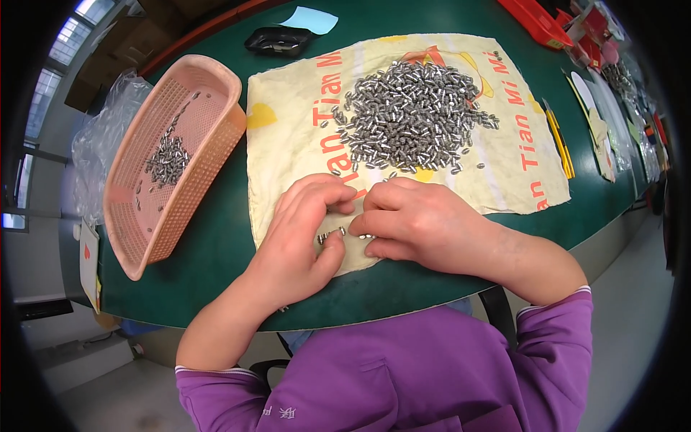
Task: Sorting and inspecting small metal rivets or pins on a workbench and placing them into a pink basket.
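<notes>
Fiddly close-up work with small metal pieces [332,235]

So the left hand [295,237] was bent inward, thumb and fingers apart, with a short row of pieces in the gap, right by the thumb. The right hand [428,219] curled in to meet it, nearly touching. A few pieces showed between its thumb and forefinger, but I couldn't make out whether they were pinched or just lying there.

Under the fingers was the near end of a cream cloth [282,155], and just past them sat the main heap [410,115], strays scattered round it. Left of the fingers, a pink basket [198,183] held a smaller pile [169,160]. Well off to their right lay a yellow tool [559,144]. All of that was on a green table [403,289].

My two cents: small batches and a light touch suited this best. The pieces looked smooth and likely to roll, so cupped palms made a decent fence, with the table edge so close behind. I'd have left a clear gap between the row and the heap, too.
</notes>
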`<state>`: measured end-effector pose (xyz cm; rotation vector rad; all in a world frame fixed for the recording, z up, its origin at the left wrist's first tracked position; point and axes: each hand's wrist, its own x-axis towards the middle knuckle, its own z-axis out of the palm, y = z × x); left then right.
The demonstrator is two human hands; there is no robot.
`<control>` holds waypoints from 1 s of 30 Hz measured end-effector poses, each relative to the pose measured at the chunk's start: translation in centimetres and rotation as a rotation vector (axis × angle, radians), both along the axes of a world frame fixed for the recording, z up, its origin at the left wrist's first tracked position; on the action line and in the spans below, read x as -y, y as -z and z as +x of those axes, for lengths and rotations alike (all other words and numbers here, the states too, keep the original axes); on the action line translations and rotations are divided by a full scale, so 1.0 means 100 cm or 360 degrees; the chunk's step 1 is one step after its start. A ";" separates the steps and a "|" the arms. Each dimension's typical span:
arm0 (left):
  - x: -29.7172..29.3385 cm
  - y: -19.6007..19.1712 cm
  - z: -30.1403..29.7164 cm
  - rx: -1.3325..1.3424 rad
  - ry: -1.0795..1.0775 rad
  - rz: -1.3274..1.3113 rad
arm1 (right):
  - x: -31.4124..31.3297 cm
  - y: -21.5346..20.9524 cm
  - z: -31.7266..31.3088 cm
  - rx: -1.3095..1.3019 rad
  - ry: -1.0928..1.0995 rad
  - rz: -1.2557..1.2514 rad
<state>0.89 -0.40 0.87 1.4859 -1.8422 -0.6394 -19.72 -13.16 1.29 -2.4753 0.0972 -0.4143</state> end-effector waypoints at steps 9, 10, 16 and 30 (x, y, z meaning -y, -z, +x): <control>0.002 0.002 -0.001 0.0082 -0.0007 -0.0054 | 0.000 0.002 0.004 0.0022 -0.0036 0.0030; 0.002 0.002 0.000 0.0113 0.0005 -0.0096 | -0.001 0.003 0.005 0.0078 -0.0022 0.0010; 0.004 0.004 -0.001 -0.0097 -0.0067 -0.0096 | -0.003 0.006 0.005 0.0113 0.0034 -0.0005; 0.013 -0.012 -0.015 0.0391 0.0212 -0.0503 | 0.029 -0.016 0.006 0.0271 0.0539 0.1439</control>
